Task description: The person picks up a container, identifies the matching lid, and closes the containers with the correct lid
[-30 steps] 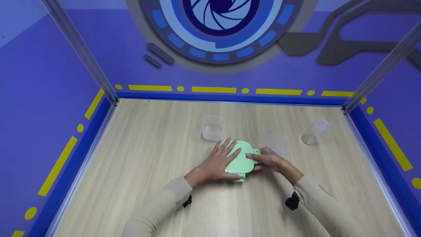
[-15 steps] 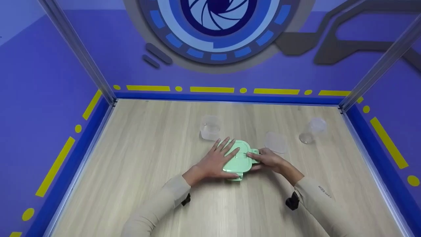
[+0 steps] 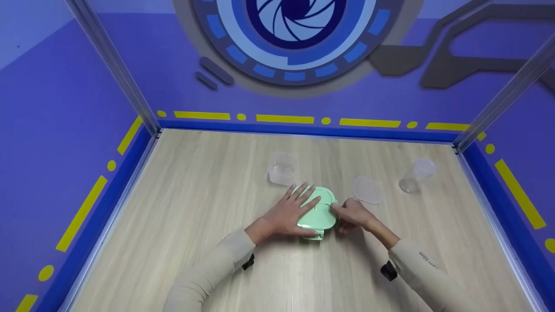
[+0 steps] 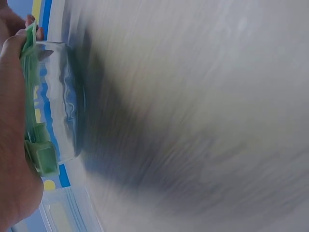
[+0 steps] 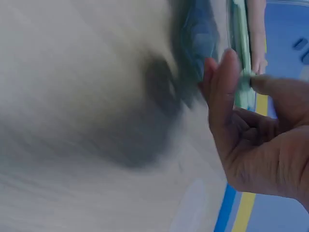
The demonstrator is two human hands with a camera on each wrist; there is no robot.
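A food container with a light green snap lid point(image 3: 323, 219) stands on the table; its transparent body point(image 4: 60, 101) shows below the lid in the left wrist view. My left hand point(image 3: 286, 214) lies spread over the lid's left part, fingers straight. At the right side, my right hand point(image 3: 353, 213) pinches the lid's side latch point(image 5: 245, 81) between thumb and curled fingers. That latch is mostly hidden by the hand in the head view. The near-side latch point(image 4: 46, 157) hangs outward, angled away from the container's wall.
Behind the container stands a clear square plastic tub point(image 3: 282, 169). A translucent flat lid point(image 3: 367, 190) lies beyond my right hand, and a clear cup-like vessel point(image 3: 416, 175) is farther right. Blue walls point(image 3: 295, 104) border the wooden table point(image 3: 195, 173).
My right hand has shifted its hold at the right latch: the fingers are now more curled and the latch tab, earlier visible sticking out, is covered. My left hand stays on the lid.
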